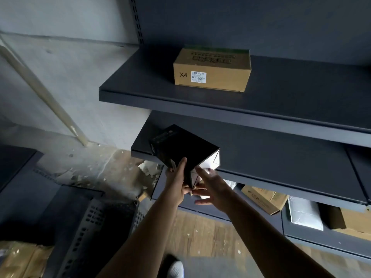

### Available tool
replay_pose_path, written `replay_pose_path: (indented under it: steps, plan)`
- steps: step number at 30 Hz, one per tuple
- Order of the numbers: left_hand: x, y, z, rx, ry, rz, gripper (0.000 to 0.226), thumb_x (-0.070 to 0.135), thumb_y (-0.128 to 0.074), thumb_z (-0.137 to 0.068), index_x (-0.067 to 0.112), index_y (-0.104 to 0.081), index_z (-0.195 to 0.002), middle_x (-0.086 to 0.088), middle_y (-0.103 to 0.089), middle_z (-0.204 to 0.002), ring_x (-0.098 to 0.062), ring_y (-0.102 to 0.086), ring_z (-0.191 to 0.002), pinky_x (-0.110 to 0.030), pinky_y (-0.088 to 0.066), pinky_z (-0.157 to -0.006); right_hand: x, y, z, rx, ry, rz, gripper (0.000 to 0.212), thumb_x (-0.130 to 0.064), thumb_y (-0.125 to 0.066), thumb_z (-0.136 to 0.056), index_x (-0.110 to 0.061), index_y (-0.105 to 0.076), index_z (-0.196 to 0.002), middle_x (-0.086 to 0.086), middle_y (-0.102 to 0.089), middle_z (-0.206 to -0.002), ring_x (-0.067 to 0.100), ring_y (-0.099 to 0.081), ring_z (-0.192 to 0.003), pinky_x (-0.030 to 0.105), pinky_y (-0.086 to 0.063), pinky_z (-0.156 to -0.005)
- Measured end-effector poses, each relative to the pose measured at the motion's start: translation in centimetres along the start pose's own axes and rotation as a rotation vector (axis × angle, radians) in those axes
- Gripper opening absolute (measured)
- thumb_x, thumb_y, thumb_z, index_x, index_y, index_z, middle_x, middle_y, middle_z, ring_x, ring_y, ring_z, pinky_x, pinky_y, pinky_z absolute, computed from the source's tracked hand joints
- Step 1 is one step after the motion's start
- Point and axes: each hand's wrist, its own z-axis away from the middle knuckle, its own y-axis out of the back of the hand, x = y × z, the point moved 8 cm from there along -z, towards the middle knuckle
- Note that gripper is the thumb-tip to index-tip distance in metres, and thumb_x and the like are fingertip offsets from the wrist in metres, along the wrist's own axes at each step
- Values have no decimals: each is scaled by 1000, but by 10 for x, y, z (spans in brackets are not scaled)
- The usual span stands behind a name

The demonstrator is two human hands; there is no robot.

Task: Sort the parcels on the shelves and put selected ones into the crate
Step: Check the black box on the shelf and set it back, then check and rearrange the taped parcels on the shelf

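Holding a black box tipped on its corner just before the middle shelf, off every surface.

Your left hand has a closed grip round the box's lower corner, one finger laid up the dark face. Your right hand lies flat and spread under the white side, seemingly touching, though blur hides the contact. You probably tilt it to read a face before choosing. The crate waits low on your left, and a cardboard box marked X4 sits on the upper shelf.
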Motion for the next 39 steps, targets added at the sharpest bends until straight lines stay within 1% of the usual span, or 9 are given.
replay_pose_path:
  steps: [3,7,10,13,16,20,25,32,39]
  plan:
    - [17,-3,-16,8,-35,-69,73,52,-70,-80,17,-39,-136,-15,-60,-124,-31,-63,-101,-37,-52,-68,-4,-11,-27,99,-21,-42,70,-53,-63,-87,-21,-34,-141,19,-65,-111,26,-72,-85,37,-60,-60]
    - [36,-3,-32,-1,-56,-319,40,46,-55,-93,17,-49,-120,-4,-60,-109,-17,-59,-90,-40,-52,-81,-16,-14,-52,214,44,-91,39,-38,-64,-91,-21,-44,-120,2,-58,-90,22,-68,-83,42,-59,-83]
    - [50,-10,-37,-124,-91,-427,16,29,-50,-99,17,-58,-105,-2,-60,-107,-14,-58,-98,-39,-54,-87,-33,-12,-66,272,97,-25,32,-34,-59,-93,-9,-61,-114,13,-65,-101,24,-65,-91,47,-56,-88]
    - [63,-29,-46,-272,-155,-549,30,17,-41,-101,23,-55,-127,5,-55,-126,-11,-52,-114,-34,-48,-86,-50,-13,-69,251,151,-24,36,-24,-49,-100,-13,-49,-135,13,-58,-121,31,-56,-118,51,-47,-98]
    - [78,-48,-52,-289,-185,-641,49,9,-37,-100,27,-38,-145,12,-53,-109,-8,-50,-94,-35,-42,-88,-62,-13,-70,245,189,-26,47,-19,-46,-102,-14,-34,-147,16,-50,-140,35,-50,-127,54,-45,-102]
    - [78,-54,-50,-273,-152,-688,35,12,-40,-99,19,-52,-131,-6,-55,-127,-19,-53,-109,-33,-48,-82,-60,-5,-65,243,165,-69,43,-16,-46,-102,-13,-38,-144,15,-50,-140,27,-53,-119,42,-50,-89]
    - [63,-77,-23,-299,-104,-714,29,5,-41,-98,22,-53,-77,-6,-56,-91,-21,-54,-99,-37,-52,-85,-59,38,-29,318,187,-169,41,-11,-43,-103,-14,-39,-144,14,-48,-142,26,-54,-121,40,-50,-86]
    - [24,-163,45,-449,-179,-723,22,9,-39,-99,14,-56,-112,-5,-58,-103,-19,-58,-98,-38,-53,-88,-55,126,59,487,280,-313,37,-21,-43,-103,-16,-43,-141,10,-54,-137,26,-54,-123,43,-48,-91]
    - [-33,-274,135,-577,-294,-777,18,11,-41,-97,17,-57,-100,-7,-60,-96,-21,-59,-89,-42,-54,-85,-41,248,152,655,424,-370,37,-28,-47,-102,-19,-45,-138,10,-56,-136,24,-58,-117,44,-49,-92]
